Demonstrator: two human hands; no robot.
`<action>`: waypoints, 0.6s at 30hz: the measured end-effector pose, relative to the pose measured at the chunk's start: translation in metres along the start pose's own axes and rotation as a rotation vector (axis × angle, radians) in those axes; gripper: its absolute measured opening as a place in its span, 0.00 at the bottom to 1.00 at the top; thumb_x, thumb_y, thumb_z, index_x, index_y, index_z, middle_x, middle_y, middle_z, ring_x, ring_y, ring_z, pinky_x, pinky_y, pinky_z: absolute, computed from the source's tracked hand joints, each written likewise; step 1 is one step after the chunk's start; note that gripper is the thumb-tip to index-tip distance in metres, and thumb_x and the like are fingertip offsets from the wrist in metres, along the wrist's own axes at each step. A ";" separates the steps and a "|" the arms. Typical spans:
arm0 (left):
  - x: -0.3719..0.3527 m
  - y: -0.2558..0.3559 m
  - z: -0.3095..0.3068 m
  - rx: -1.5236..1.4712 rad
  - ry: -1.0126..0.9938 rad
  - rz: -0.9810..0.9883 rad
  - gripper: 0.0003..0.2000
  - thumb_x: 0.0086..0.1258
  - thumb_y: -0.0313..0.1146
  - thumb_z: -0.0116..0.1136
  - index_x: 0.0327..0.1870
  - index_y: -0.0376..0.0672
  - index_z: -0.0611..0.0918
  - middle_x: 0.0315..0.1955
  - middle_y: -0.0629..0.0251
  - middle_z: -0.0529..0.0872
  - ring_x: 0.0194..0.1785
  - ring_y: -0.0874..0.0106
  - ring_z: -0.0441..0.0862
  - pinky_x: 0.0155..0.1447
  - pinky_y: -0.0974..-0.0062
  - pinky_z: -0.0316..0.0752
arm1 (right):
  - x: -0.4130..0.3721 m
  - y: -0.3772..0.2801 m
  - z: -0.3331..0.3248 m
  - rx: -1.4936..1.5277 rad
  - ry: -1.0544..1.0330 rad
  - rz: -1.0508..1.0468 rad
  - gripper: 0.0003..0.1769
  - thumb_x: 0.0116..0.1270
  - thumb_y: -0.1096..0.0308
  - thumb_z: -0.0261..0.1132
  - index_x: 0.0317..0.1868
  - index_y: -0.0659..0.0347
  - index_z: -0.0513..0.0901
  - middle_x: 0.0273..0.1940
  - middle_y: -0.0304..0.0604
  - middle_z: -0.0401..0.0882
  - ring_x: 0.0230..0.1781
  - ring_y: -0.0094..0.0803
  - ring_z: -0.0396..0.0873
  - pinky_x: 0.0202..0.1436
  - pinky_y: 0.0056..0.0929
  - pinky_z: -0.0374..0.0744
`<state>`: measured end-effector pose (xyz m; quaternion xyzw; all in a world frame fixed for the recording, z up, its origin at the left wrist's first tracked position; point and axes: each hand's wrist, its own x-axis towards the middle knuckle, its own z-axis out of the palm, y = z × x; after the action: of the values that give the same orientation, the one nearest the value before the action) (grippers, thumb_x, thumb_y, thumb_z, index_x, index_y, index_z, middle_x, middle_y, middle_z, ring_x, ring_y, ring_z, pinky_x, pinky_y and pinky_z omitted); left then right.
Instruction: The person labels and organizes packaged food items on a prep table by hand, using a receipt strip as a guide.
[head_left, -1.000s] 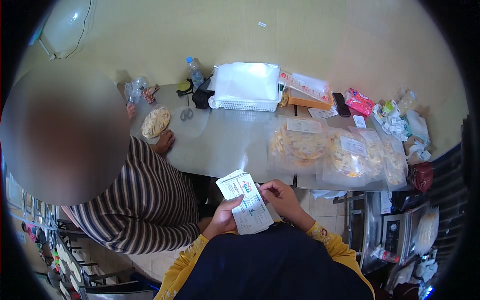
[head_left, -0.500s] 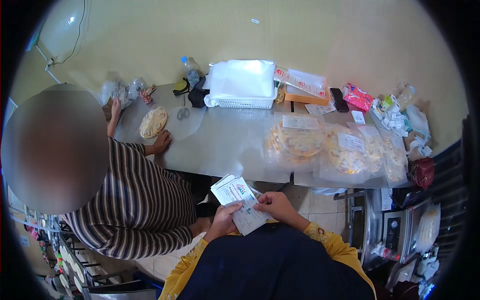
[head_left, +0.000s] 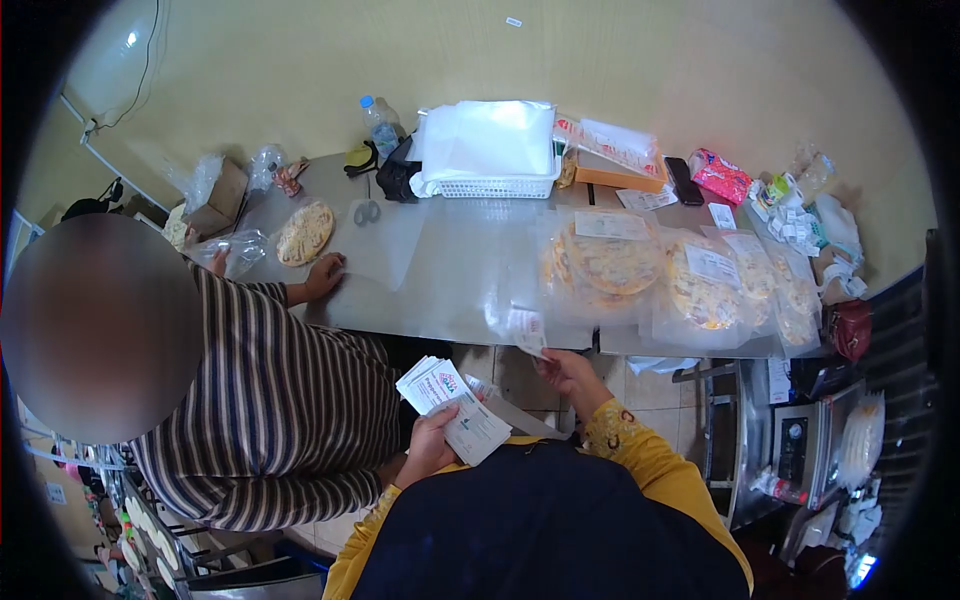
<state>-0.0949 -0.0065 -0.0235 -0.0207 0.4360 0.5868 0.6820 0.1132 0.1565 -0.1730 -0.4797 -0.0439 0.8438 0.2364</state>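
Note:
My left hand (head_left: 430,446) is closed round a fanned stack of printed labels (head_left: 440,385), low in front of my body. To its right, my right hand (head_left: 572,376) pinches a single label (head_left: 526,331), blurred by motion, at the front edge of the metal table (head_left: 450,250). Beyond it, bagged pizzas (head_left: 610,262) lie in clear plastic with labels on top. More bagged pizzas (head_left: 705,290) lie further right.
A co-worker in a striped top (head_left: 290,400) stands at my left, one hand beside an unwrapped pizza (head_left: 304,234). At the back are a white basket (head_left: 490,187), a bottle (head_left: 380,128), scissors (head_left: 367,212), an orange box (head_left: 620,178) and a phone (head_left: 683,182).
My right hand has moved away from the stack, forward and right, with one label. My left hand and the stack have shifted slightly left. The co-worker's far hand now has clear plastic.

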 end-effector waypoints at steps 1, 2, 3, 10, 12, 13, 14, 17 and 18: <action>-0.001 0.002 -0.001 0.006 -0.003 0.001 0.22 0.67 0.24 0.41 0.63 0.36 0.60 0.54 0.45 0.73 0.60 0.53 0.71 0.64 0.53 0.63 | 0.006 0.000 -0.004 0.047 0.040 -0.049 0.08 0.62 0.69 0.61 0.38 0.64 0.78 0.28 0.43 0.79 0.23 0.31 0.77 0.24 0.28 0.78; -0.003 0.004 -0.002 -0.007 -0.014 -0.003 0.22 0.66 0.23 0.41 0.63 0.35 0.60 0.54 0.45 0.73 0.60 0.53 0.70 0.64 0.53 0.63 | 0.012 0.001 -0.008 0.094 0.081 -0.097 0.08 0.62 0.69 0.61 0.39 0.65 0.78 0.29 0.44 0.79 0.22 0.33 0.78 0.23 0.30 0.79; -0.005 0.007 -0.002 -0.020 -0.023 -0.008 0.22 0.66 0.23 0.41 0.63 0.35 0.60 0.54 0.45 0.73 0.60 0.53 0.70 0.65 0.53 0.62 | 0.010 -0.001 -0.004 0.063 0.133 -0.146 0.08 0.62 0.69 0.61 0.39 0.65 0.78 0.29 0.44 0.79 0.23 0.33 0.78 0.24 0.31 0.80; -0.005 0.013 -0.010 0.008 -0.103 -0.041 0.26 0.60 0.22 0.44 0.63 0.33 0.59 0.55 0.45 0.73 0.59 0.53 0.70 0.66 0.54 0.61 | 0.020 -0.009 -0.004 -0.266 0.362 -0.540 0.10 0.61 0.68 0.62 0.39 0.66 0.77 0.34 0.44 0.79 0.30 0.31 0.79 0.31 0.28 0.80; -0.004 0.015 -0.005 0.008 -0.155 -0.046 0.27 0.59 0.22 0.45 0.63 0.33 0.59 0.55 0.45 0.73 0.59 0.53 0.71 0.65 0.55 0.61 | 0.024 -0.003 -0.014 -0.557 0.474 -0.713 0.10 0.61 0.68 0.62 0.39 0.65 0.77 0.36 0.42 0.79 0.32 0.28 0.78 0.33 0.26 0.79; -0.004 0.016 -0.004 0.010 -0.179 -0.047 0.27 0.59 0.22 0.46 0.63 0.33 0.59 0.55 0.44 0.73 0.59 0.53 0.71 0.65 0.55 0.61 | 0.008 -0.002 -0.009 -0.706 0.556 -0.820 0.10 0.61 0.68 0.63 0.40 0.65 0.77 0.36 0.41 0.79 0.34 0.27 0.78 0.35 0.25 0.78; -0.004 0.017 -0.004 -0.010 -0.215 -0.060 0.28 0.59 0.23 0.46 0.63 0.33 0.59 0.55 0.45 0.73 0.59 0.53 0.71 0.65 0.55 0.61 | -0.010 -0.001 0.000 -0.854 0.634 -0.929 0.11 0.61 0.69 0.63 0.41 0.65 0.77 0.36 0.40 0.79 0.35 0.25 0.77 0.37 0.24 0.77; -0.005 0.019 0.005 -0.034 -0.329 -0.059 0.29 0.58 0.24 0.49 0.63 0.34 0.60 0.55 0.45 0.73 0.59 0.54 0.71 0.65 0.56 0.61 | -0.053 0.010 0.018 -0.870 0.421 -0.989 0.12 0.59 0.68 0.65 0.41 0.64 0.77 0.36 0.38 0.78 0.36 0.23 0.76 0.40 0.23 0.75; -0.006 0.020 0.007 -0.046 -0.333 -0.086 0.29 0.57 0.24 0.49 0.63 0.34 0.60 0.54 0.45 0.73 0.59 0.55 0.71 0.65 0.56 0.62 | -0.072 0.011 0.033 -0.851 0.227 -0.968 0.11 0.59 0.69 0.64 0.40 0.64 0.77 0.36 0.38 0.78 0.36 0.22 0.76 0.39 0.23 0.75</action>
<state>-0.1067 -0.0011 -0.0053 0.0424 0.3022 0.5623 0.7686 0.1131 0.1199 -0.1019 -0.5436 -0.5595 0.4953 0.3822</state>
